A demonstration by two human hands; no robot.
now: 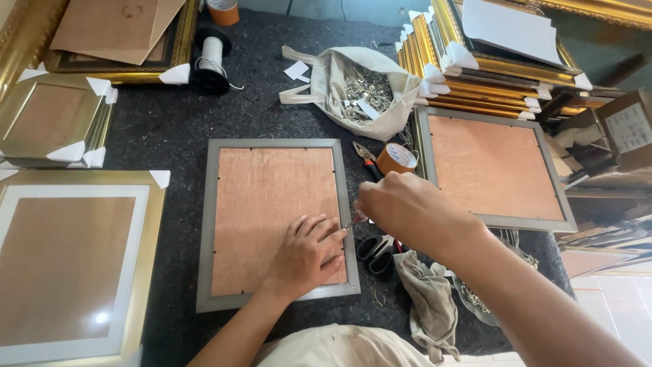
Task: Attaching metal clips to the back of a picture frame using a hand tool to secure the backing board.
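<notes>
Both hands at the right edge of a grey picture frame point(272, 224), lying face-down.

Left hand point(307, 253) flat on the brown backing board point(261, 211), fingers loosely spread, holding nothing. Right hand point(401, 211) closed around a small tool point(354, 221), tip on the frame edge at 3 o'clock, just beside the left fingertips. Black-handled scissors point(377, 250) at 4 o'clock, tape roll point(396, 158) at 1 o'clock.

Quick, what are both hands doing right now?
Left hand: open, pressed flat on the brown wooden backing board of the grey picture frame.
Right hand: closed on a small red-handled tool at the frame's edge.
</notes>
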